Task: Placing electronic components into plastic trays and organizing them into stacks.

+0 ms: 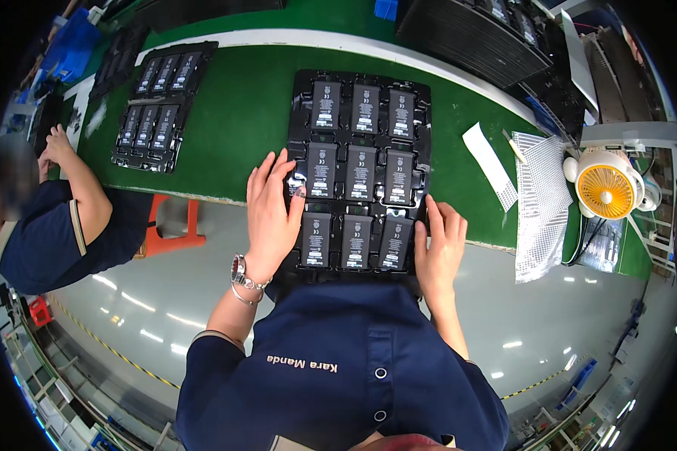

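In front of me a black plastic tray (299, 124) holds several flat black phone batteries (361, 171) in rows of three, each in its own pocket. Its far part lies over the green table, while the near end sticks out past the table edge toward my body. My left hand (272, 214), with a watch on the wrist, grips the left rim, thumb on top near a battery. At the right rim, lower down, my right hand (441, 244) holds the tray from the side. The undersides of both hands' grip are hidden.
Another tray of batteries (154, 109) lies to the left, near a co-worker (60, 225). A white strip (490, 165), a silvery bubble-wrap sheet (540, 203) and a yellow-and-white fan (606, 192) sit on the right. Stacked black trays (474, 45) stand at the back right.
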Tool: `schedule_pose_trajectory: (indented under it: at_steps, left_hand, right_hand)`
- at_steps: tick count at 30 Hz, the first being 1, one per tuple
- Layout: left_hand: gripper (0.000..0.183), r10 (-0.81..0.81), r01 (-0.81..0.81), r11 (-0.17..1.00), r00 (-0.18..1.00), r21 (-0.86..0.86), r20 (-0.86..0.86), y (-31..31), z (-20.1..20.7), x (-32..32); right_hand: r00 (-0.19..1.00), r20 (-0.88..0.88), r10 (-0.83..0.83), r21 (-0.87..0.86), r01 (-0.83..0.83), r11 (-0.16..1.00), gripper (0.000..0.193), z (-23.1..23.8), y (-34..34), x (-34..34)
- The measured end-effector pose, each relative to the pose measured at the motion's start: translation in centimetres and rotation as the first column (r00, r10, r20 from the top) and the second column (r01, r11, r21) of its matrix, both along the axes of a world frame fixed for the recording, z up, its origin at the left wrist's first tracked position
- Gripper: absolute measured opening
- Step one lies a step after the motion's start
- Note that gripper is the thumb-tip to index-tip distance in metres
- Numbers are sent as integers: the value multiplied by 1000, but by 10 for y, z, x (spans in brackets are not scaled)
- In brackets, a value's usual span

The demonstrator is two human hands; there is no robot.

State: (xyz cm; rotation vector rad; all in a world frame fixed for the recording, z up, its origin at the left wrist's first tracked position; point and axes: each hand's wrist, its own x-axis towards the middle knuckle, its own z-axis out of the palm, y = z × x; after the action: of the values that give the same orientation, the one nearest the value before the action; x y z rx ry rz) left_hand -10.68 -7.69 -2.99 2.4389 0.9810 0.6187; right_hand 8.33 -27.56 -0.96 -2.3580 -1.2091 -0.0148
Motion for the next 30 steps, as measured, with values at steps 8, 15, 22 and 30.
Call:
schedule_pose_trajectory:
  at_steps: [8,15,22,30]
  left_hand:
    - [42,8,-7,1000,997,-8,72,1,-5,0]
    - [40,15,-12,999,996,-30,88,-2,-3,-1]
    - [42,17,-16,1000,993,-11,116,-1,-6,0]
    - [40,70,-68,998,980,-18,184,-3,-8,-2]
  right_hand:
    - [979,17,203,39,-203,978,27,1,8,-1]
    - [957,-179,230,94,-216,972,20,5,8,3]
    - [985,-30,173,75,-170,983,33,-3,4,7]
    - [989,-139,45,97,-31,995,39,-12,2,12]
